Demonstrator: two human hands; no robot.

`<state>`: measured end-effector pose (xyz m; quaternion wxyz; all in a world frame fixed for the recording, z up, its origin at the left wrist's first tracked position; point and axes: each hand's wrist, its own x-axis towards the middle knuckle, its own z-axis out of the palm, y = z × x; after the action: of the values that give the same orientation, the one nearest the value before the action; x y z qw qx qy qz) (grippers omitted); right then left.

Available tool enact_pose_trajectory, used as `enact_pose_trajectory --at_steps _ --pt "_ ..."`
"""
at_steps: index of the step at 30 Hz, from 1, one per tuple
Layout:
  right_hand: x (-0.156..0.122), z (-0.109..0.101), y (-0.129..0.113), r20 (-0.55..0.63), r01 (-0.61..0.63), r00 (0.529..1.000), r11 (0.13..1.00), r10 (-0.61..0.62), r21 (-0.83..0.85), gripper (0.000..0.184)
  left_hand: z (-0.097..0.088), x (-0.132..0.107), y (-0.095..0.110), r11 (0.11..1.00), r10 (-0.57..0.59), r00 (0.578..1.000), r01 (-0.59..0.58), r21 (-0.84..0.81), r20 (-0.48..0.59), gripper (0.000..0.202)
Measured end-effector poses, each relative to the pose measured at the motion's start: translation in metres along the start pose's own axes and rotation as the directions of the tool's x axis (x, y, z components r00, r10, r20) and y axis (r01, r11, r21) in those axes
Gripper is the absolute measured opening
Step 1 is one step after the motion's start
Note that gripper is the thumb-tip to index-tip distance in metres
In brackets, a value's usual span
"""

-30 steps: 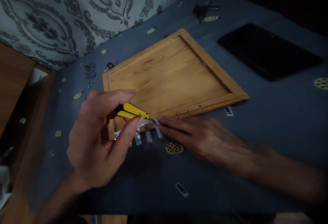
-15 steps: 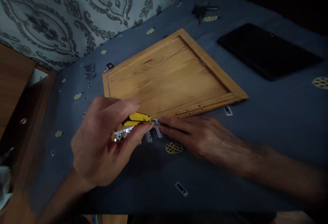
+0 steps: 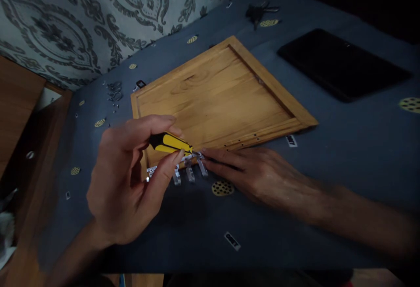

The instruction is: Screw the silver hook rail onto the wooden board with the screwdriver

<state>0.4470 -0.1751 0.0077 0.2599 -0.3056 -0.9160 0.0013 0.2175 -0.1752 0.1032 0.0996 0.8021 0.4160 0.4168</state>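
Note:
My left hand point(image 3: 131, 182) pinches a yellow and black screwdriver point(image 3: 170, 143) between thumb and fingers, its tip at a silver metal hook rack point(image 3: 183, 168) lying against the near edge of a wooden board point(image 3: 216, 94). My right hand point(image 3: 259, 175) lies flat on the blue cloth, fingers stretched out, fingertips pressing the right end of the hook rack. Several small hooks hang down from the rack toward me.
A black tablet point(image 3: 341, 64) lies at the right rear. Loose small metal parts point(image 3: 114, 91) sit near the board's left corner, and dark keys point(image 3: 259, 13) at the back. A patterned wall runs along the far left; a wooden surface point(image 3: 16, 99) is at left.
My left hand has turned the screwdriver between its fingers, dipping and then rising again at the same spot. The right hand and the board have stayed put.

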Motion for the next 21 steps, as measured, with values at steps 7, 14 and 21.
enact_pose_trajectory --at_steps 7,14,21 --pt "0.001 0.000 0.000 -0.025 0.016 1.000 0.999 -0.016 0.029 0.045 -0.010 0.010 0.004 0.998 -0.062 0.998 0.062 -0.008 -0.019 0.048" --pt "0.000 0.001 0.000 -0.004 0.008 1.000 1.000 -0.008 0.019 0.048 -0.009 0.007 0.002 0.998 0.045 0.997 -0.048 0.051 0.063 0.045" --pt "0.000 0.001 0.000 0.003 -0.003 1.000 1.000 0.003 0.005 0.048 -0.006 0.003 0.001 0.998 0.010 0.998 -0.014 0.059 0.063 0.049"
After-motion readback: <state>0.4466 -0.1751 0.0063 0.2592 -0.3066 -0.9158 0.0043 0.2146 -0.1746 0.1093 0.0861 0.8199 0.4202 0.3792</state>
